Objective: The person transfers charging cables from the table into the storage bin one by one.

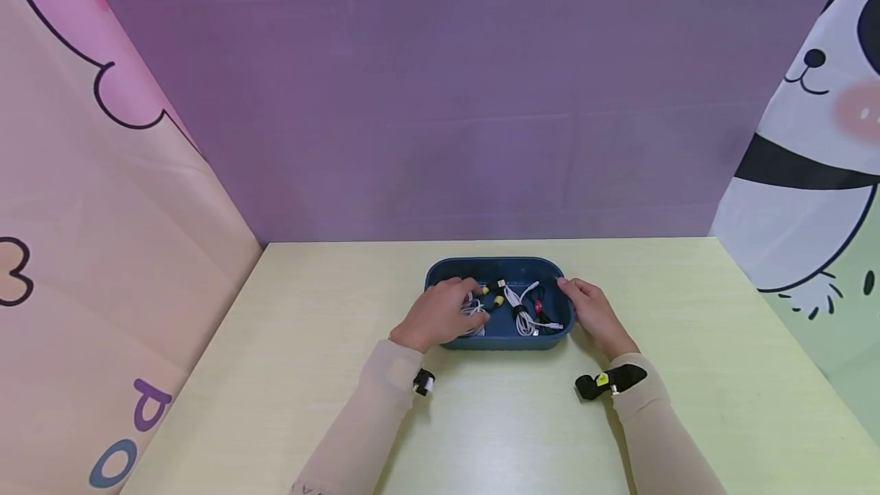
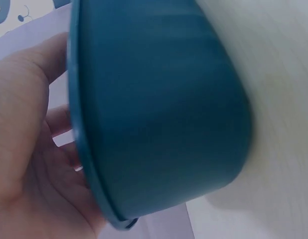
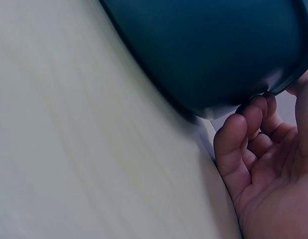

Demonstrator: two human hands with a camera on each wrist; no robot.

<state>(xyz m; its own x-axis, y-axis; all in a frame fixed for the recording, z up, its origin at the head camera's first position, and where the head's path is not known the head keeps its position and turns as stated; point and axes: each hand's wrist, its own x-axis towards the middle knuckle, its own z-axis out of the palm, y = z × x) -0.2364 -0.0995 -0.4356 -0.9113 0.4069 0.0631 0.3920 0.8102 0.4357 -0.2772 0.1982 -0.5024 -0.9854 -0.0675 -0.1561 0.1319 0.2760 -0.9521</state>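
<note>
A dark blue plastic bin (image 1: 509,343) stands on the table with several bundled cables inside. My left hand (image 1: 443,313) reaches over its left end, thumb and fingers spread around a white cable bundle (image 1: 473,307); the fingertips are partly hidden in the left wrist view behind the bin's wall (image 2: 159,109). My right hand (image 1: 593,313) grips the bin's right end, thumb at the rim and fingers beneath it on the outside, as the right wrist view shows. Between the hands lie another white cable bundle (image 1: 524,319) and a black cable with yellow ends (image 1: 498,301).
A dark cable with a red tie (image 1: 538,305) lies at the bin's right inside. The pale wooden table (image 1: 330,304) meets a purple backdrop (image 1: 481,98) behind, with printed cloths at both sides.
</note>
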